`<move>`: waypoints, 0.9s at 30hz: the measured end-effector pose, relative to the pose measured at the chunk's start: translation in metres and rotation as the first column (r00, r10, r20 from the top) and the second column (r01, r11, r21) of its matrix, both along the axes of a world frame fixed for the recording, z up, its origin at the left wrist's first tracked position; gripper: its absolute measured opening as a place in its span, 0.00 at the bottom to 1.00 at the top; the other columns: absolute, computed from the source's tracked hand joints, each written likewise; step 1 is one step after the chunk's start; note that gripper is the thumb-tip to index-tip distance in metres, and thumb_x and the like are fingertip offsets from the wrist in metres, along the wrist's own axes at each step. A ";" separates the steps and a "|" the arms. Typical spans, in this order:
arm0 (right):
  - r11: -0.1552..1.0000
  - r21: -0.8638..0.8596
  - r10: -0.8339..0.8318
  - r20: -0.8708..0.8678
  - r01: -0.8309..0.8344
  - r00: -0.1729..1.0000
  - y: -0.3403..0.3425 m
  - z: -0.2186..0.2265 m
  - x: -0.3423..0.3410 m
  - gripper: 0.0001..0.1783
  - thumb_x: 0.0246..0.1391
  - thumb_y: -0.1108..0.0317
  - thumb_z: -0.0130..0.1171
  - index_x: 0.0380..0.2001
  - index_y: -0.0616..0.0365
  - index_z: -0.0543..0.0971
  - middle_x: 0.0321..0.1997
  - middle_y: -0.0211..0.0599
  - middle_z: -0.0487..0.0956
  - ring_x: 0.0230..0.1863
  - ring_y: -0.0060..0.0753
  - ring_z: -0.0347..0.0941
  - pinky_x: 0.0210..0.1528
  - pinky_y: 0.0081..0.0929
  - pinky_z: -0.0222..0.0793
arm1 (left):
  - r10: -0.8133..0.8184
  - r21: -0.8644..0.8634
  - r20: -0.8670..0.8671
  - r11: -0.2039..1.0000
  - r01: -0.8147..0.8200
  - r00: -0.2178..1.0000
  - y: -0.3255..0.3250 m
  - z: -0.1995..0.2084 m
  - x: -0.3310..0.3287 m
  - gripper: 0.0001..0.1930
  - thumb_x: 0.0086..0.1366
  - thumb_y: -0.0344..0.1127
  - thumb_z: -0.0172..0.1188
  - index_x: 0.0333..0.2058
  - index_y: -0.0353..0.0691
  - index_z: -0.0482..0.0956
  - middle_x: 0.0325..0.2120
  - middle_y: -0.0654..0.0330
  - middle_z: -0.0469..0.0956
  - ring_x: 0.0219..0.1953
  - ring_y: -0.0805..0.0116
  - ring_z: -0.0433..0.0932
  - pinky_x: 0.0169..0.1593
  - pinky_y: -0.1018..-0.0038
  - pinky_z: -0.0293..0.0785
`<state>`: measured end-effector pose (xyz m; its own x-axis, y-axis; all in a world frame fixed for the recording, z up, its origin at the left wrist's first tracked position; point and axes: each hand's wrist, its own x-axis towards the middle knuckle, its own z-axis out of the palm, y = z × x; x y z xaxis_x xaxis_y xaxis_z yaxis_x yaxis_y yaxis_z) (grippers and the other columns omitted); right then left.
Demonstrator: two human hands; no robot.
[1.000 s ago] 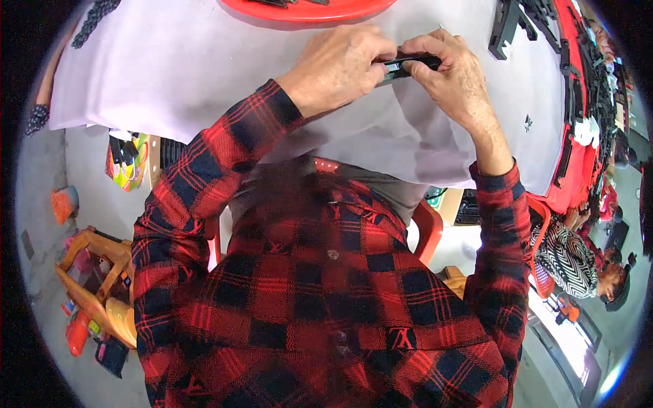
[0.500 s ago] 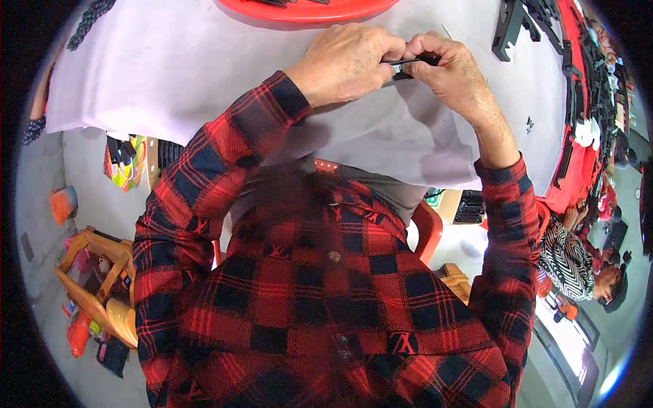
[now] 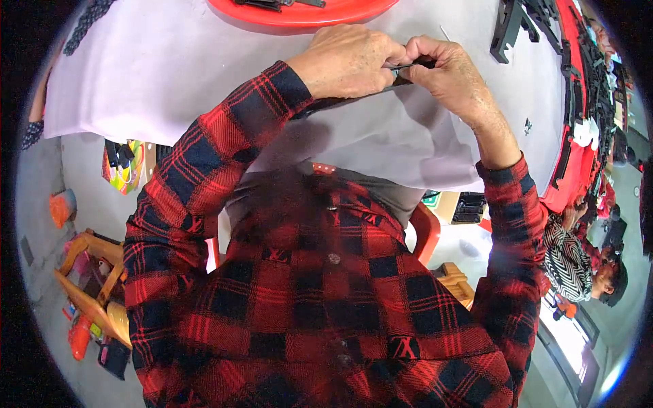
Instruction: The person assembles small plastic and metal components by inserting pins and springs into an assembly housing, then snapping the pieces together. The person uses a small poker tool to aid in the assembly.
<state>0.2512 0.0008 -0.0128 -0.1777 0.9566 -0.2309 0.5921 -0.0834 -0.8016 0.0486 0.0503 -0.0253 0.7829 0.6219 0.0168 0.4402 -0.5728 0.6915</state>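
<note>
Over the light cloth-covered table (image 3: 163, 75), my two hands meet with fingertips almost touching. A long, narrow black plastic-looking strip (image 3: 340, 102) runs from beneath my left hand toward my right; its exact kind is unclear. My left hand (image 3: 350, 62) is closed on it, its knuckles up and its palm side hidden. On the other end, my right hand (image 3: 445, 71) pinches the strip between thumb and curled fingers. A small pale glint shows on the strip where the hands meet.
Just beyond my hands sits a red basin (image 3: 306, 22) with black parts in it. Black notched pieces (image 3: 507, 34) lie at the far right, and tiny dark bits (image 3: 528, 126) nearer. A person in a patterned top (image 3: 571, 258) is off to the right. A wooden stool (image 3: 95, 279) stands lower left.
My left hand and forearm have shifted slightly, and more of the black strip now shows below the left hand. The red basin appears a little lower and farther left in view.
</note>
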 end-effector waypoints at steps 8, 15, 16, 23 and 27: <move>0.999 -0.015 -0.029 0.071 0.031 0.997 -0.002 0.005 -0.007 0.06 0.46 0.66 0.59 0.26 0.56 0.79 0.16 0.26 0.71 0.22 0.18 0.65 0.28 0.25 0.66 | -0.042 -0.023 0.036 0.999 0.043 0.998 0.001 0.004 -0.001 0.10 0.54 0.37 0.57 0.28 0.35 0.76 0.18 0.48 0.73 0.24 0.47 0.74 0.30 0.55 0.66; 1.000 0.018 -0.025 0.138 0.022 0.990 0.001 0.010 -0.013 0.07 0.47 0.65 0.58 0.25 0.57 0.79 0.18 0.35 0.74 0.21 0.25 0.69 0.30 0.29 0.68 | -0.046 -0.059 0.014 0.997 0.047 0.999 0.002 0.003 0.000 0.10 0.55 0.38 0.57 0.30 0.36 0.76 0.18 0.48 0.72 0.23 0.49 0.74 0.31 0.56 0.66; 1.000 0.003 -0.020 0.163 0.020 0.986 0.001 0.012 -0.013 0.07 0.47 0.65 0.58 0.25 0.57 0.79 0.18 0.37 0.75 0.21 0.28 0.70 0.30 0.30 0.69 | -0.045 -0.064 0.027 0.997 0.047 0.999 0.003 0.002 0.000 0.11 0.56 0.39 0.58 0.31 0.37 0.76 0.18 0.49 0.72 0.23 0.49 0.74 0.31 0.56 0.66; 0.997 0.023 -0.077 0.285 0.074 0.956 -0.003 0.014 -0.024 0.04 0.47 0.71 0.56 0.25 0.61 0.76 0.18 0.23 0.68 0.24 0.14 0.60 0.28 0.20 0.62 | -0.100 -0.086 -0.008 0.991 0.099 0.995 0.009 0.003 0.003 0.12 0.58 0.41 0.58 0.33 0.37 0.76 0.19 0.52 0.73 0.24 0.52 0.74 0.31 0.60 0.68; 1.000 0.017 0.008 0.193 -0.011 0.981 -0.001 0.013 -0.015 0.05 0.46 0.73 0.55 0.28 0.61 0.77 0.19 0.24 0.70 0.25 0.15 0.63 0.29 0.22 0.64 | -0.078 -0.174 -0.085 0.983 0.062 0.993 0.009 0.009 0.004 0.13 0.54 0.39 0.57 0.37 0.43 0.82 0.25 0.51 0.79 0.32 0.50 0.79 0.39 0.56 0.72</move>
